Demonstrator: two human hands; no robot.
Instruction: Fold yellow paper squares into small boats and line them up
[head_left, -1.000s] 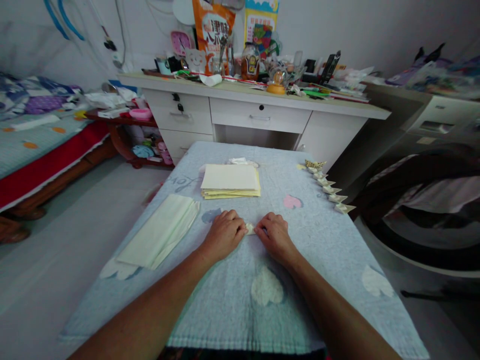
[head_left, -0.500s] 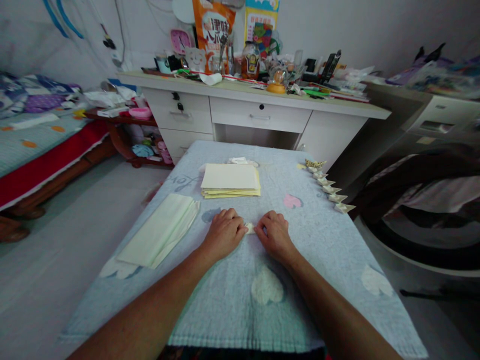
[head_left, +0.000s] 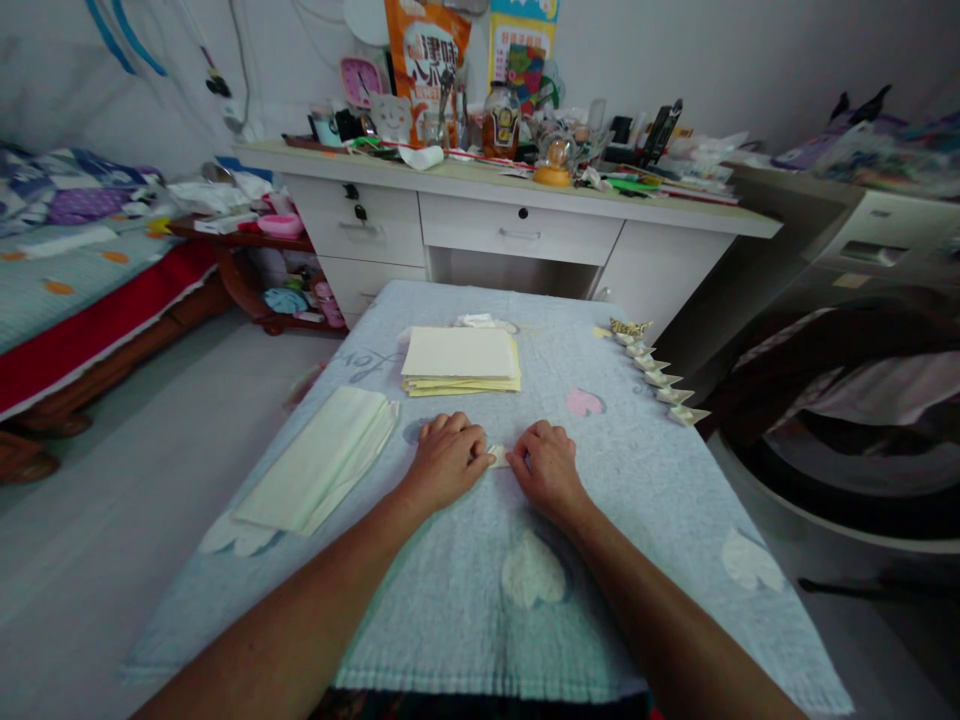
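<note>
A small folded piece of pale paper lies on the blue cloth between my two hands. My left hand has its thumb and fingers pinched on the paper's left end. At the right end my right hand grips it between thumb and curled fingers. The paper's ends are hidden under my fingertips. Beyond my hands sits a stack of cream and yellow paper sheets. Left of my left forearm lie some larger folded pale sheets.
Several small folded paper boats stand in a row along the table's right edge. A blue patterned cloth covers the table. Behind it is a white desk crowded with jars and bags. A washing machine stands at the right.
My left hand has shifted slightly up, its fingers a little less curled. My right hand has barely moved, and the small paper stays between them.
</note>
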